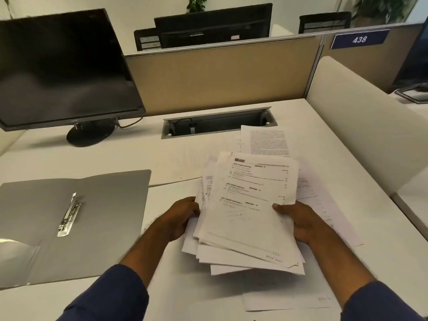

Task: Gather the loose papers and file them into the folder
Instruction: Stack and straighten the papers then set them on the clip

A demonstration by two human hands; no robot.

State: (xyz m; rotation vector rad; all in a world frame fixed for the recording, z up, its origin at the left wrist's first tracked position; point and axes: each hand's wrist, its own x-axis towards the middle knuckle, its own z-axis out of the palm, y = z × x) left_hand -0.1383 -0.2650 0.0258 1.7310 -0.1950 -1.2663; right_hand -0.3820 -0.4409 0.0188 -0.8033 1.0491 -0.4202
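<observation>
Both hands grip one uneven stack of papers (249, 212) above the bench (176, 156), right of centre. Left hand (179, 218) curls round the stack's left edge, fingers tucked under; right hand (298, 221) pinches the right edge, thumb on top. Two-sided hold likely there to square up the sheets, which fan out at the near corners and aren't aligned. Stack tilts toward the camera, near edge lifted off the bench.

Not all gathered: one printed sheet (266, 140) lies flat beyond the stack, more sheets (324, 205) spread under and right of the right hand, another sheet (289, 300) near the bottom edge.

Folder (99, 205) lies open flat on the left, well apart from the stack, metal fastener (69, 215) exposed on the spine side, nothing filed in it. Open position suits dropping the stack straight on. Judgement: mid-gather, filing not yet started.

Monitor (62, 70) stands behind the folder; cable tray (218, 122) is set in the bench behind the papers.
</observation>
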